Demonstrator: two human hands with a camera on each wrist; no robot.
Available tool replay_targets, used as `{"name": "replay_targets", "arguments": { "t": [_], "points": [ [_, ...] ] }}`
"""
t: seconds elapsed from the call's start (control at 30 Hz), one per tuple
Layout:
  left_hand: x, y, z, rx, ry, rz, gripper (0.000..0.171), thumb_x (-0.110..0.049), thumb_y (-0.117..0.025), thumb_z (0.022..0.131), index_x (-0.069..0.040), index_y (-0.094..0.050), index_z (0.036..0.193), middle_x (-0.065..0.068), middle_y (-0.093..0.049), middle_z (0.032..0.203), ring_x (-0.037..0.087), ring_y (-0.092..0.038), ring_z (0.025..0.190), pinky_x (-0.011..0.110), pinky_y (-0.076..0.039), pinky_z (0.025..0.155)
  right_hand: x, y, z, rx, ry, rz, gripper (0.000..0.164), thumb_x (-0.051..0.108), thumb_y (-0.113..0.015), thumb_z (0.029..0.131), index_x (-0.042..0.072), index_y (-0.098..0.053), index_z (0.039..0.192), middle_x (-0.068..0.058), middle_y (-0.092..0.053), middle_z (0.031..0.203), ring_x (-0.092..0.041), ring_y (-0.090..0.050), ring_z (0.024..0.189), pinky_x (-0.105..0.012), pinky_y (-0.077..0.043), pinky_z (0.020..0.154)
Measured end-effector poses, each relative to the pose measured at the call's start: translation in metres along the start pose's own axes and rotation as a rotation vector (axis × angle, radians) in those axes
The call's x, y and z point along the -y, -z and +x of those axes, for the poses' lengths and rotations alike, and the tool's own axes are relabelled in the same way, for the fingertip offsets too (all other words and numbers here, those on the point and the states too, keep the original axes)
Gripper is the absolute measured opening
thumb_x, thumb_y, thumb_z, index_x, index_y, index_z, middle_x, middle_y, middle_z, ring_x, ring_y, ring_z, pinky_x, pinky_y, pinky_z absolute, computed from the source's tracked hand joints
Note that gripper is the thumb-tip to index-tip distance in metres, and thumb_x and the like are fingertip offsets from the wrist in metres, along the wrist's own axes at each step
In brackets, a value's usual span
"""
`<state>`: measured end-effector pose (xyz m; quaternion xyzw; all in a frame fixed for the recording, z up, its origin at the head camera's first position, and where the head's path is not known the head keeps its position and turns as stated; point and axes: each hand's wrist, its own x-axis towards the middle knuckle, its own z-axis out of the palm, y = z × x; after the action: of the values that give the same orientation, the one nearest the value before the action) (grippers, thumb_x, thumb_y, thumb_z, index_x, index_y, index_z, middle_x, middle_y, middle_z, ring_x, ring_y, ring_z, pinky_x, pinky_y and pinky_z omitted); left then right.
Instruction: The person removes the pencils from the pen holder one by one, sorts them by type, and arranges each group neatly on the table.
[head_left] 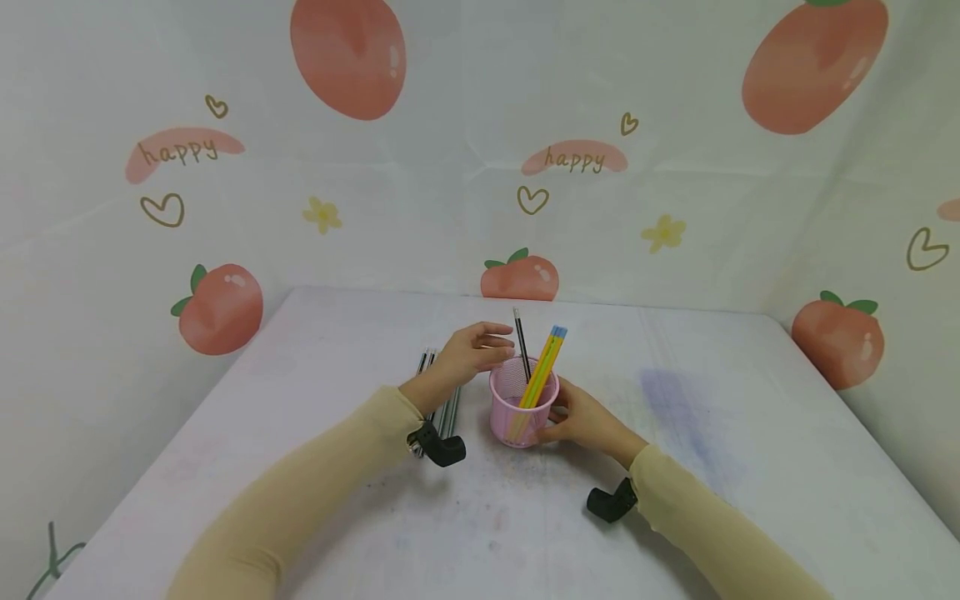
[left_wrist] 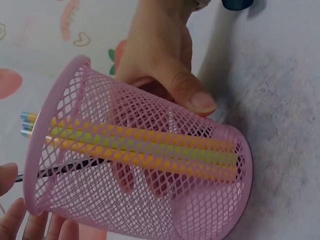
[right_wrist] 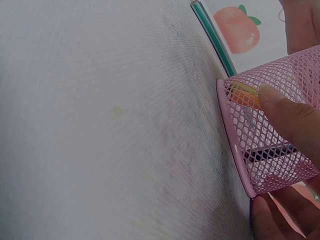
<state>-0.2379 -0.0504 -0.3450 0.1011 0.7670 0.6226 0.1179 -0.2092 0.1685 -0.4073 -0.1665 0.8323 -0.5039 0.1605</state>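
A pink mesh pen holder (head_left: 504,421) stands upright on the table. Inside it lean yellow pencils with blue ends (head_left: 545,360) and one black pencil (head_left: 522,337). My right hand (head_left: 588,421) grips the holder's right side, its thumb (right_wrist: 290,112) on the mesh and its fingers round the wall. At the left of the rim is my left hand (head_left: 480,350), its fingers loosely extended close to the black pencil, with no pinch on it visible. Several dark and greenish pencils (head_left: 450,414) lie on the table beneath my left wrist, partly hidden by it.
The pale cloth-covered table (head_left: 517,533) has a bluish smudge (head_left: 678,408) to the right. A white backdrop (head_left: 450,225) with printed peaches rises behind and at both sides. Each wrist carries a small black camera (head_left: 442,447). A green cord (head_left: 54,562) shows at the lower left.
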Motion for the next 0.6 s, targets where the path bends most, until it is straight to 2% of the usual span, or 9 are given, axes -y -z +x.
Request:
{"name": "replay_targets", "arguments": {
  "t": [0.3,0.6],
  "points": [
    [0.002,-0.009,0.005,0.01,0.006,0.006,0.039,-0.02,-0.066,0.092,-0.007,-0.057,0.128,0.013,-0.063,0.123,0.031,-0.06,0.115,0.039,-0.052,0.097,0.0,0.0,0.0,0.003,0.006,0.003,0.092,0.017,-0.085,0.073,0.008,-0.033,0.148,-0.014,-0.051,0.14,-0.034,-0.049,0.129,-0.048,-0.041,0.107],
    [0.003,-0.017,0.008,-0.008,0.023,-0.07,0.027,-0.013,-0.066,0.092,-0.002,-0.062,0.116,0.011,-0.064,0.113,0.02,-0.062,0.103,0.035,-0.054,0.094,0.0,0.001,0.0,0.0,0.001,-0.001,0.092,0.014,-0.084,0.074,0.008,-0.031,0.149,-0.016,-0.05,0.142,-0.035,-0.048,0.129,-0.048,-0.042,0.106]
  ]
}}
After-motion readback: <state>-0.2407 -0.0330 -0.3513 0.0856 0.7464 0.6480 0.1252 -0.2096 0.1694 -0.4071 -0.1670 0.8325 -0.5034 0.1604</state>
